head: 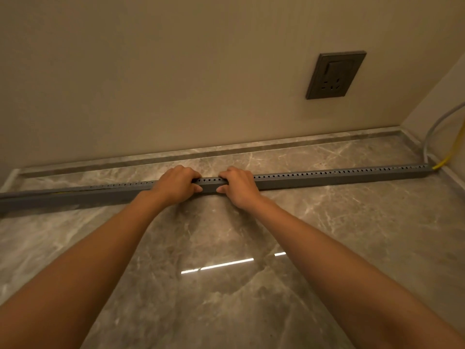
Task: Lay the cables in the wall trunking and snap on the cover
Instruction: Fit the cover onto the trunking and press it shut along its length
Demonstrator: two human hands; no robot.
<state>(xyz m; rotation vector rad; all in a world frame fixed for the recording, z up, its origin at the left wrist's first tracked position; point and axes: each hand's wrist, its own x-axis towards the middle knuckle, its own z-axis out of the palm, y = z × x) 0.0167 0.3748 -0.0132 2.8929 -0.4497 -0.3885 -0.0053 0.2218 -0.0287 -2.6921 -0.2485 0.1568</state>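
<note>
- As you look down, both of your hands are on the long grey trunking (327, 178), near its middle. They are close together, with a short bare bit of trunking between them.
- Your left hand (177, 183) is curled round the trunking. Its fingers bend over the top and down the far side, and its thumb presses on the near side.
- Your right hand (239, 185) holds it the same way. Its fingers hook over the top, and its thumb lies on the near side, pointing at the other thumb.
- Neither hand is spread open. Both are wrapped on the trunking and hold nothing else.
- The trunking lies flat on the shiny stone top (226, 235), apart from the wall (176, 84). It runs from the left edge of the view to the right corner.
- A row of small holes runs along its top far edge.
- You cannot tell from here whether the top of the trunking is snapped shut.
- A thin yellow line shows along the trunking, left of your left hand.
- At the right end, a yellow cable (450, 157) and a grey cable (432, 132) come out of the trunking and go up by the side wall.
- A low stone ledge (251, 147) runs along the foot of the wall, behind the trunking.
- A dark socket (336, 75) sits on the wall, above and to the right of your hands.
- A bright strip of light (217, 265) shines on the stone top between your arms.
</note>
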